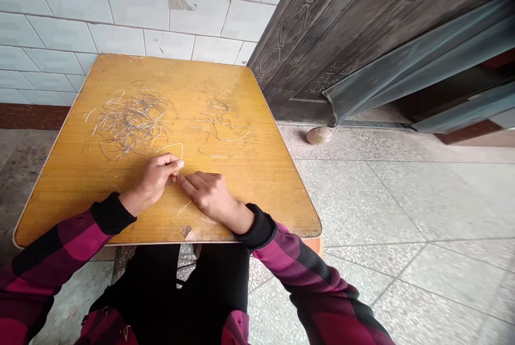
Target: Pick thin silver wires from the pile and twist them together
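My left hand (155,178) is closed in a pinch on a thin pale strand (174,146) that loops up from the fingertips over the wooden table (249,184). Just to its right, my right hand (209,195) lies on the tabletop with fingers curled, its index finger pointing at the left fingertips and touching the strand's near end. A short loose strand (184,207) lies between the wrists. A large tangled pile of strands (131,122) lies beyond my left hand. A smaller, looser pile of strands (219,125) lies beyond my right hand.
The table stands against a white tiled wall (120,12). A dark carved door (362,28) fills the upper right. A small round object (319,135) lies on the speckled floor (402,216) near the door. The table's front edge has a chipped spot (185,231).
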`<state>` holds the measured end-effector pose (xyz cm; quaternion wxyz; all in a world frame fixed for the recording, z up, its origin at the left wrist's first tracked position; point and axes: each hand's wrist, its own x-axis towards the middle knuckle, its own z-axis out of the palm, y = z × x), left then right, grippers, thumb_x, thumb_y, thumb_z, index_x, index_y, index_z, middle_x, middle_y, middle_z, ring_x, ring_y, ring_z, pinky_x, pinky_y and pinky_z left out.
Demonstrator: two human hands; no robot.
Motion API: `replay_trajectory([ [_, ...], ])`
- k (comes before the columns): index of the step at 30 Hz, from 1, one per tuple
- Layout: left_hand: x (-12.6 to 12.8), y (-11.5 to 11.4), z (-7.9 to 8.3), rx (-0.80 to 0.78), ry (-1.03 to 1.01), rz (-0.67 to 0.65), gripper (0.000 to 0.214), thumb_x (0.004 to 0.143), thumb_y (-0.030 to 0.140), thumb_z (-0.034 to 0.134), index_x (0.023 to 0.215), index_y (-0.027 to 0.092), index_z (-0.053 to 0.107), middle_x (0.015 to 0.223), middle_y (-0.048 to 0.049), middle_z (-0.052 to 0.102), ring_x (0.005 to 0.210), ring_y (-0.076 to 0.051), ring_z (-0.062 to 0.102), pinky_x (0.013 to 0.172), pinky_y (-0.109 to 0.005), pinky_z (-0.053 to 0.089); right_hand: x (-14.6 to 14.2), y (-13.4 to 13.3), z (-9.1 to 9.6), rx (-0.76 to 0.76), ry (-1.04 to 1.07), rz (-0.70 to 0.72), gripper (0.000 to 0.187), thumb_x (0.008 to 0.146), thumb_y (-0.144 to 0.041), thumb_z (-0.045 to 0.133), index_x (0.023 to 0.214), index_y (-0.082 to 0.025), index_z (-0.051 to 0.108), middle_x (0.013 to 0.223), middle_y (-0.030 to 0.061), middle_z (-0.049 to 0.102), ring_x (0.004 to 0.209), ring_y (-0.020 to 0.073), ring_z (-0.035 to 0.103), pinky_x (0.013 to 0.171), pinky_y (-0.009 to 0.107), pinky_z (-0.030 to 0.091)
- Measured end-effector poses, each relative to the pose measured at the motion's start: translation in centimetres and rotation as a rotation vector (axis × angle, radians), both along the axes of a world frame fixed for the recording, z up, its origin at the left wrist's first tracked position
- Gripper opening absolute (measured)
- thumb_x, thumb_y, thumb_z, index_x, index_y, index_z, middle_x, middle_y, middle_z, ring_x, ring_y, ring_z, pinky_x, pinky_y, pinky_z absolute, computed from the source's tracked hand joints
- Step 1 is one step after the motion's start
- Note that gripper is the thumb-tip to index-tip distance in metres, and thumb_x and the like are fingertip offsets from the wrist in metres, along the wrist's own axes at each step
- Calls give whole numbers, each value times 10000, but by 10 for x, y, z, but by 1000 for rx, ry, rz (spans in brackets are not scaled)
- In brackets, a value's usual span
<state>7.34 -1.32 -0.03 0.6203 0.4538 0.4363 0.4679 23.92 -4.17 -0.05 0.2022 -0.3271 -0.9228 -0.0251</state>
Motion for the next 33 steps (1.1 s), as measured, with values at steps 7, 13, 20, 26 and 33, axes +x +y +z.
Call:
replay_trajectory([
  [7, -5, 5, 1, -49, -2, -108, 304, 686, 355, 751, 578, 157, 546, 529, 40, 457, 491, -71, 398, 484, -224, 276, 1, 6, 1, -255, 206, -15, 235, 1005, -236, 461, 1005, -171, 687, 848, 60, 701, 714, 141, 614, 629, 261, 442],
  [13, -9, 11, 1, -72, -55, -86, 263, 708, 332, 763, 646, 156, 577, 560, 38, 494, 500, -69, 433, 486, -211, 314, -1, 3, 3, -500, 484, -109, 158, 951, -212, 535, 935, -166, 685, 828, 32, 714, 718, 124, 645, 669, 240, 478],
  [20, -6, 1, 7, -150, -113, -157, 268, 708, 353, 774, 688, 138, 614, 640, 7, 570, 562, -85, 506, 536, -224, 380, -2, 5, 7, -602, 648, -247, 197, 946, -245, 542, 784, -156, 612, 607, -16, 621, 511, 79, 567, 541, 207, 441],
  [26, -3, -2, 6, -104, -92, -172, 310, 700, 380, 771, 601, 146, 594, 581, -3, 564, 531, -96, 486, 516, -242, 356, -8, 10, -6, -835, 870, -191, 283, 937, -412, 568, 798, -166, 554, 708, 11, 669, 503, 82, 614, 489, 204, 498],
  [33, -8, -1, 3, -46, 14, -53, 317, 702, 353, 736, 544, 164, 535, 493, 25, 478, 460, -79, 419, 465, -227, 322, -2, 14, -6, -783, 729, -98, 207, 944, -319, 562, 975, -152, 681, 710, 3, 686, 572, 93, 606, 590, 228, 501],
])
